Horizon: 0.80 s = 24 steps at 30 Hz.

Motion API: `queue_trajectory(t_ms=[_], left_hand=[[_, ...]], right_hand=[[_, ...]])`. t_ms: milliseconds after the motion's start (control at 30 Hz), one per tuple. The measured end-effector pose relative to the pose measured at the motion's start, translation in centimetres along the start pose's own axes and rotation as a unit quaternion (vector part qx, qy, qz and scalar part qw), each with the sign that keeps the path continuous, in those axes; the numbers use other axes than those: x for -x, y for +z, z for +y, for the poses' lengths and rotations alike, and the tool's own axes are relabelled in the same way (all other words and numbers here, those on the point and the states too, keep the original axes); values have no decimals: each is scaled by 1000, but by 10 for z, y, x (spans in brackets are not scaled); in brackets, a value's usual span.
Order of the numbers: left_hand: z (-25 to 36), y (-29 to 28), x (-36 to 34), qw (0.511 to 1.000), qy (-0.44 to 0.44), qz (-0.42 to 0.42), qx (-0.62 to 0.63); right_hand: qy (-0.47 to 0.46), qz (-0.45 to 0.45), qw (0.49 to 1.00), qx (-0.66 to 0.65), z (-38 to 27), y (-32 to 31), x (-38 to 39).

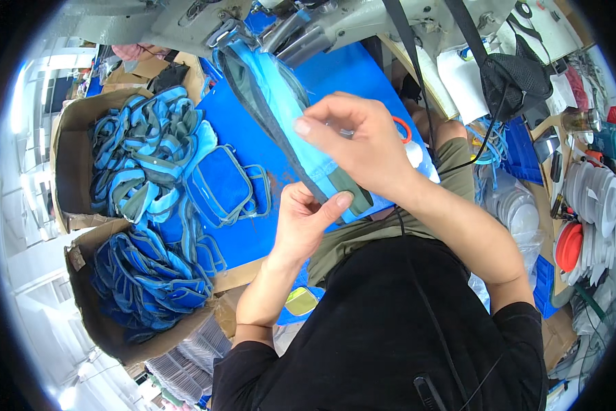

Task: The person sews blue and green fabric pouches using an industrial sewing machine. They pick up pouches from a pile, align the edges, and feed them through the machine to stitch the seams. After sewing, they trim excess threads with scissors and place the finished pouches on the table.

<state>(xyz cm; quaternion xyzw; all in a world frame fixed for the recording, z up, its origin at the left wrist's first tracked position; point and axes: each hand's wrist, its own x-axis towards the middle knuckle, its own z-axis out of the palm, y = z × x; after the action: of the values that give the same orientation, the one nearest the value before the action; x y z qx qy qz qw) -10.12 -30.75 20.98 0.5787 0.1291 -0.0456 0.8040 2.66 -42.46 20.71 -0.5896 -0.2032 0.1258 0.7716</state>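
A: Item held?
B: Light-blue fabric strip with grey edging (280, 103), running from the sewing machine (267, 20) over the blue worktop (362, 75).
A: Hands?
B: Left hand (304, 219) pinches its lower end; right hand (359, 144) grips it above.

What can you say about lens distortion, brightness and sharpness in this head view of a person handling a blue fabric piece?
Head view: fisheye bending curves the cardboard boxes and the sewing machine toward a black rim; the left edge is washed out by bright light; the left hand, right hand and blue fabric piece in the centre are evenly lit and sharp; clutter at the right rim is small and hard to read.
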Motion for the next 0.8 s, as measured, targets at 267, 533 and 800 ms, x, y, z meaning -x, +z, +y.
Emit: queue_trajectory(t_ms=[267, 533, 800], left_hand=[[41, -35, -31, 988, 99, 29, -115], [101, -61, -127, 988, 121, 66, -70], [55, -62, -121, 980, 138, 120, 71]], right_hand=[[61, 38, 995, -69, -6, 4, 3], [105, -26, 985, -138, -19, 0, -5], [111, -54, 979, -159, -25, -3, -5]])
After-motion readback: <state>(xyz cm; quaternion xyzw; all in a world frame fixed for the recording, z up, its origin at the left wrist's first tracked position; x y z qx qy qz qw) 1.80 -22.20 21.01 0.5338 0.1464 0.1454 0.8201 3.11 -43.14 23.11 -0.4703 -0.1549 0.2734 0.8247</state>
